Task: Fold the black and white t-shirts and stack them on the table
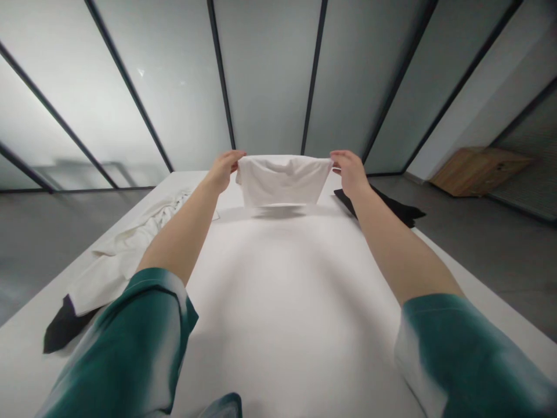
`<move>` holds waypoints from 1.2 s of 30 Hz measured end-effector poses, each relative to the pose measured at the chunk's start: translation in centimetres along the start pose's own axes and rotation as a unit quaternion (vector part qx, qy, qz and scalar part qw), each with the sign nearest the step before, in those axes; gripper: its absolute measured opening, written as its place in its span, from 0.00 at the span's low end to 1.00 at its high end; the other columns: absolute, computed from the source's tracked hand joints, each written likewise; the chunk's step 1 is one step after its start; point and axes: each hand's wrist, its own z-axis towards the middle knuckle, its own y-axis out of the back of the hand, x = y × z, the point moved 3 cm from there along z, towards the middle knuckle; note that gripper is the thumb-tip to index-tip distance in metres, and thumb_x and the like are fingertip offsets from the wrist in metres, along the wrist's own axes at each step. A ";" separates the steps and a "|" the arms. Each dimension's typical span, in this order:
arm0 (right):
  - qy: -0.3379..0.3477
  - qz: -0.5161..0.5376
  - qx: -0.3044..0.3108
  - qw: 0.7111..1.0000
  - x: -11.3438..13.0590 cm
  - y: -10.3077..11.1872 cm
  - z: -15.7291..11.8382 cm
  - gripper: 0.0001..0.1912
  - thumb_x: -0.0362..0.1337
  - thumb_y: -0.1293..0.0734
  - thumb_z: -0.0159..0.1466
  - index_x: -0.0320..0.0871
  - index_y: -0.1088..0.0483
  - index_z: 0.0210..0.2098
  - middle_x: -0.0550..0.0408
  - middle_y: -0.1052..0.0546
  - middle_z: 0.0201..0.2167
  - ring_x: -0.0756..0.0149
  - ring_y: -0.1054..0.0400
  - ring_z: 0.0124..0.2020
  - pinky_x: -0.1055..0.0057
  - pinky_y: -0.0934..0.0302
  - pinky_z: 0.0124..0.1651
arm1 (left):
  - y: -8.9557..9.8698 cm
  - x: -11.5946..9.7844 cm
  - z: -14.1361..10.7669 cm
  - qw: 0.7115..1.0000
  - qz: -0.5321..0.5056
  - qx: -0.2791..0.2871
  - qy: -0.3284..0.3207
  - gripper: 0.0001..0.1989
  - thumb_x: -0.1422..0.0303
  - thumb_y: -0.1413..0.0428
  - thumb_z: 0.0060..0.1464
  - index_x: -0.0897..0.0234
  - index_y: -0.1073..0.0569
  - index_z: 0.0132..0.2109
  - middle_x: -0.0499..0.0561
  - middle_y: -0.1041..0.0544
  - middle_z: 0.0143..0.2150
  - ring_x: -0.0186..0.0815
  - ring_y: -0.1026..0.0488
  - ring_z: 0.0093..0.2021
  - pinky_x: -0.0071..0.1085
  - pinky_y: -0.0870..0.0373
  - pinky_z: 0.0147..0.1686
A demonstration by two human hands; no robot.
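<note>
The left hand (224, 171) and the right hand (350, 173) are far apart — each one pinches a top corner of a white cloth (282, 181), keeping its top edge straight and tight. The cloth hangs between them, just above a white table (287, 302) — a black cloth (383, 206) lies past the right hand.

A long table (278, 348) is standing before the person, with a glass partition (270, 75) running behind it. The left hand (224, 171) and right hand (350, 173) are holding a cloth (282, 181) above the table's far end. A crumpled garment (126, 249) is lying along the left side, with a smaller cloth (65, 325) lying against its near end. Another cloth (383, 206) is lying at the far right edge, just beside the right hand. A wooden box (478, 171) is sitting on the floor (491, 244), right of the table.
</note>
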 end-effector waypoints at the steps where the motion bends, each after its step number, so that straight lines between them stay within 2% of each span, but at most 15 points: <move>1: 0.021 -0.013 0.008 1.000 0.0 0.3 -0.6 0.08 0.41 0.35 0.59 0.46 0.29 0.37 0.58 0.27 0.33 0.67 0.32 0.37 0.66 0.37 0.44 | 0.3 -0.1 -0.8 1.000 0.011 0.003 -0.014 0.20 0.54 0.43 0.45 0.64 0.24 0.40 0.53 0.21 0.42 0.41 0.26 0.47 0.36 0.32 0.50; 4: 0.041 -0.079 0.056 0.994 -1.1 1.7 -3.9 0.12 0.43 0.34 0.59 0.46 0.27 0.40 0.57 0.26 0.32 0.64 0.32 0.37 0.65 0.36 0.43 | 1.2 0.3 -4.5 0.997 0.069 0.039 -0.012 0.22 0.53 0.43 0.46 0.64 0.23 0.42 0.54 0.20 0.44 0.43 0.26 0.50 0.38 0.33 0.53; 6: 0.012 -0.149 0.142 0.979 -2.7 2.5 -6.6 0.14 0.46 0.33 0.59 0.46 0.25 0.40 0.56 0.24 0.30 0.62 0.31 0.35 0.65 0.35 0.41 | 1.9 1.4 -7.4 0.982 0.152 0.101 0.050 0.22 0.51 0.42 0.45 0.64 0.22 0.40 0.55 0.19 0.43 0.45 0.26 0.49 0.39 0.32 0.51; 9: -0.052 -0.258 0.276 0.924 -5.5 3.6 -9.5 0.13 0.47 0.33 0.61 0.44 0.24 0.33 0.51 0.21 0.31 0.60 0.29 0.35 0.67 0.34 0.40 | 3.1 3.6 -10.5 0.917 0.320 0.170 0.167 0.20 0.51 0.40 0.44 0.61 0.21 0.38 0.56 0.18 0.40 0.47 0.23 0.44 0.38 0.29 0.44; 12: -0.068 -0.338 0.283 0.895 -7.0 3.9 -10.2 0.15 0.46 0.36 0.64 0.43 0.23 0.35 0.49 0.19 0.35 0.60 0.27 0.37 0.67 0.34 0.42 | 3.2 4.8 -11.4 0.884 0.418 0.150 0.145 0.18 0.53 0.42 0.48 0.59 0.22 0.41 0.55 0.18 0.41 0.46 0.22 0.43 0.36 0.28 0.43; 14: -0.030 -0.361 0.270 0.892 -7.3 3.0 -10.1 0.15 0.46 0.37 0.65 0.44 0.23 0.40 0.49 0.19 0.39 0.59 0.26 0.40 0.66 0.34 0.44 | 1.8 5.4 -11.9 0.878 0.442 0.161 0.091 0.18 0.54 0.44 0.52 0.58 0.22 0.45 0.55 0.18 0.43 0.45 0.22 0.44 0.36 0.28 0.45; 17: 0.041 -0.389 0.295 0.872 -8.0 0.2 -10.8 0.18 0.45 0.37 0.66 0.43 0.25 0.49 0.45 0.21 0.49 0.54 0.27 0.49 0.61 0.35 0.52 | -1.7 6.3 -13.7 0.854 0.477 0.208 0.026 0.21 0.56 0.45 0.55 0.60 0.25 0.51 0.57 0.21 0.50 0.47 0.24 0.49 0.39 0.29 0.50; 20: 0.091 -0.439 0.333 0.829 -9.5 -2.4 -12.4 0.23 0.46 0.37 0.66 0.41 0.28 0.56 0.40 0.30 0.61 0.50 0.36 0.62 0.54 0.42 0.62 | -4.9 7.1 -16.6 0.812 0.532 0.239 -0.006 0.24 0.55 0.44 0.55 0.60 0.27 0.56 0.59 0.25 0.56 0.50 0.28 0.56 0.42 0.31 0.53; 23: 0.097 -0.474 0.339 0.807 -11.1 -3.5 -14.1 0.26 0.48 0.41 0.69 0.43 0.32 0.62 0.40 0.38 0.67 0.49 0.45 0.68 0.51 0.47 0.65 | -6.2 7.8 -18.3 0.789 0.568 0.232 -0.026 0.20 0.61 0.46 0.58 0.58 0.27 0.56 0.58 0.25 0.55 0.48 0.29 0.56 0.41 0.30 0.52; 26: 0.088 -0.490 0.320 0.806 -11.3 -3.6 -15.1 0.27 0.49 0.42 0.70 0.43 0.34 0.63 0.41 0.39 0.68 0.49 0.45 0.68 0.52 0.46 0.64 | -5.6 8.5 -18.2 0.789 0.566 0.237 -0.036 0.18 0.70 0.51 0.60 0.59 0.25 0.54 0.55 0.24 0.55 0.44 0.28 0.55 0.39 0.31 0.53; 28: 0.092 -0.503 0.309 0.802 -10.4 -3.6 -15.4 0.26 0.49 0.41 0.69 0.42 0.30 0.60 0.41 0.34 0.65 0.48 0.40 0.65 0.53 0.45 0.62 | -4.7 8.9 -17.5 0.796 0.557 0.235 -0.039 0.17 0.72 0.53 0.61 0.60 0.24 0.51 0.55 0.24 0.55 0.43 0.28 0.55 0.39 0.33 0.55; 31: 0.090 -0.502 0.282 0.813 -8.3 -3.5 -15.5 0.23 0.48 0.41 0.69 0.41 0.25 0.52 0.41 0.20 0.47 0.50 0.27 0.50 0.57 0.40 0.54 | -2.9 9.0 -16.5 0.806 0.571 0.153 -0.030 0.14 0.71 0.52 0.61 0.63 0.23 0.47 0.59 0.24 0.54 0.47 0.29 0.56 0.42 0.34 0.55; 33: 0.099 -0.473 0.265 0.835 -7.1 -3.6 -15.7 0.21 0.44 0.43 0.69 0.42 0.23 0.49 0.46 0.18 0.34 0.55 0.25 0.40 0.61 0.39 0.50 | -2.1 8.8 -16.3 0.816 0.571 0.090 -0.013 0.13 0.70 0.52 0.61 0.63 0.24 0.46 0.61 0.23 0.49 0.48 0.28 0.53 0.42 0.32 0.52; 34: 0.114 -0.455 0.266 0.842 -6.8 -3.7 -15.9 0.20 0.43 0.42 0.69 0.42 0.23 0.49 0.48 0.19 0.32 0.57 0.25 0.39 0.63 0.39 0.49 | -1.9 8.7 -16.4 0.825 0.559 0.085 -0.009 0.13 0.68 0.52 0.61 0.62 0.24 0.46 0.60 0.22 0.45 0.47 0.26 0.50 0.41 0.32 0.50; 36: 0.161 -0.426 0.299 0.838 -6.5 -4.1 -16.5 0.18 0.41 0.40 0.68 0.42 0.23 0.47 0.47 0.19 0.37 0.57 0.27 0.43 0.64 0.40 0.51 | -2.4 8.7 -16.9 0.841 0.521 0.141 -0.013 0.13 0.65 0.51 0.61 0.61 0.24 0.45 0.56 0.21 0.39 0.44 0.24 0.43 0.38 0.30 0.46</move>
